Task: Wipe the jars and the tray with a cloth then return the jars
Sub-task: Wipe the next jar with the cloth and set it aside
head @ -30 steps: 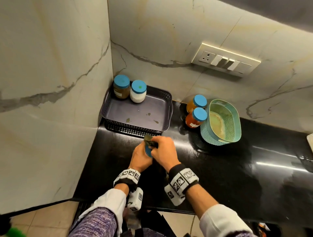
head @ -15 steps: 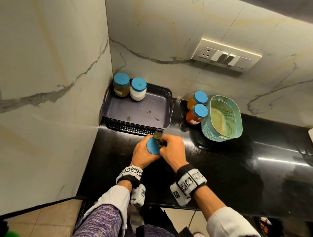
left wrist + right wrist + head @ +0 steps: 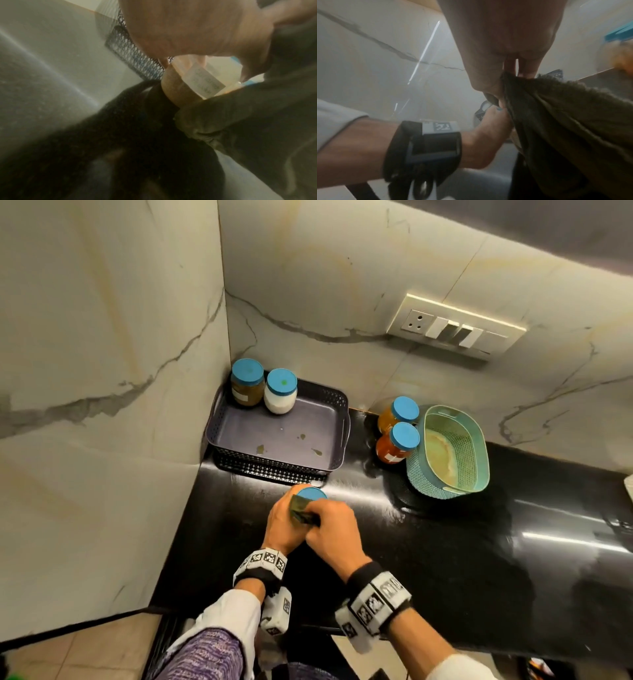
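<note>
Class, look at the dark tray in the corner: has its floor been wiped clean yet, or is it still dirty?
Still dirty. The tray has several greenish smears on its floor, and two jars stand in its back corner.

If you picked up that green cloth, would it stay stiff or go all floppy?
Probably floppy: the cloth bunches into soft folds where the right hand grips it. It looks fuzzy, so likely grippy, and light.

1. Head view: evenly lit and sharp, with white glare streaks on the glossy black tabletop (image 3: 445,542) at the right of the frame.
2. Straight wall lines bow toward the frame edges.
3. Both wrist views are dim, hazy and motion-blurred; the near cloth (image 3: 565,121) is out of focus.
</note>
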The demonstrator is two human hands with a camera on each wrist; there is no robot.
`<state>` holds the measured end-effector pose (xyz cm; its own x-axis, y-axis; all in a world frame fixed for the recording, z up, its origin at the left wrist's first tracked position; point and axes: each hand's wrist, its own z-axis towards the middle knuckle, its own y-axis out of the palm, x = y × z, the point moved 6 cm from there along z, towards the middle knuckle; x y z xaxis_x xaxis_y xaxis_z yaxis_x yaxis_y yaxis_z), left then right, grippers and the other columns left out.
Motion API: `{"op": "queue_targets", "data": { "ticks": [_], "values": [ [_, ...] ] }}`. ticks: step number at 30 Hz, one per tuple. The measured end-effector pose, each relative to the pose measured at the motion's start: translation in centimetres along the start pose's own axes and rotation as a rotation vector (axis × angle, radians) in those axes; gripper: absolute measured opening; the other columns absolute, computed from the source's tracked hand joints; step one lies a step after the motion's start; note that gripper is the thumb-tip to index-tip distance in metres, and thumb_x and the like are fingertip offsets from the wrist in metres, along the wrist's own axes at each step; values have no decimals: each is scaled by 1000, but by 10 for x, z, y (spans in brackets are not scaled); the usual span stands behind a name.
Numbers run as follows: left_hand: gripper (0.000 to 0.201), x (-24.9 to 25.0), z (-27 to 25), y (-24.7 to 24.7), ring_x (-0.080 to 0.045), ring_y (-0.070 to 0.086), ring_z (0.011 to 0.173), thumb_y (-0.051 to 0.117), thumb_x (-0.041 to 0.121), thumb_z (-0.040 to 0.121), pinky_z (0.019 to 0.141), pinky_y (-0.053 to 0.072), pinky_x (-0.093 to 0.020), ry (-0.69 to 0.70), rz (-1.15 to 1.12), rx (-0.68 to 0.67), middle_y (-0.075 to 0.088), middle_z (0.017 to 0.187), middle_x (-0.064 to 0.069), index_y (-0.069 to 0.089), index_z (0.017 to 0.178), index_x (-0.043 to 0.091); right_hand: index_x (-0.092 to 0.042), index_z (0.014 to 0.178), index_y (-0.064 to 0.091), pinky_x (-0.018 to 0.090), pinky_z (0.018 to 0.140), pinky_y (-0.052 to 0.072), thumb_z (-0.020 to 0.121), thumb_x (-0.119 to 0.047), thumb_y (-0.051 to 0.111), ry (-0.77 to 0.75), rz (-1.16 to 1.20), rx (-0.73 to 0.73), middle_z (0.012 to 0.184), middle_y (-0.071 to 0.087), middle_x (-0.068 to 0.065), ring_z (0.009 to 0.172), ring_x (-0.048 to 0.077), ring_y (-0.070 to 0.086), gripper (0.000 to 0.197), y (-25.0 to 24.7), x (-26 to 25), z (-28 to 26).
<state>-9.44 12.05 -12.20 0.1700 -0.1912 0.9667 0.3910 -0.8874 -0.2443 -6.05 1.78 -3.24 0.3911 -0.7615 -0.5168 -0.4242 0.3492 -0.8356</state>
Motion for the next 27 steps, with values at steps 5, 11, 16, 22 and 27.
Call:
{"op": "queue_targets", "data": {
  "ticks": [5,11,16,22,27],
  "values": [
    [36,-5,15,-3,-13,74,96,76,40,74,83,61,-40,-61,35,-8,75,100,10,64,108,33,-15,89,76,39,63,53,69,-14,65,45,-49,70,81,75,7,79,35,68,23,-19,2,51],
    [43,-4,11,-5,-23,72,111,78,17,80,98,58,-45,-39,40,-7,75,118,1,67,121,24,-20,92,77,32,74,55,64,-13,63,-29,-34,-3,89,78,2,84,27,70,32,0,-6,7],
    [30,-5,13,-5,-15,74,95,73,40,77,83,60,-41,-88,39,19,75,97,9,63,104,31,-14,86,76,38,65,54,70,-13,68,36,-4,86,81,75,8,80,35,68,18,-18,-2,55],
    [36,-4,10,-3,-14,73,98,77,24,76,87,61,-42,20,20,4,74,103,10,66,110,30,-21,96,77,36,78,58,66,-12,62,-10,-26,27,91,78,0,86,26,71,35,3,3,5],
    [13,-9,13,-1,-19,73,92,66,28,89,78,57,-37,-82,71,39,72,93,11,61,100,33,-18,85,76,28,62,41,73,-10,70,3,62,111,79,74,2,76,28,67,15,-7,-5,57]
  ]
}}
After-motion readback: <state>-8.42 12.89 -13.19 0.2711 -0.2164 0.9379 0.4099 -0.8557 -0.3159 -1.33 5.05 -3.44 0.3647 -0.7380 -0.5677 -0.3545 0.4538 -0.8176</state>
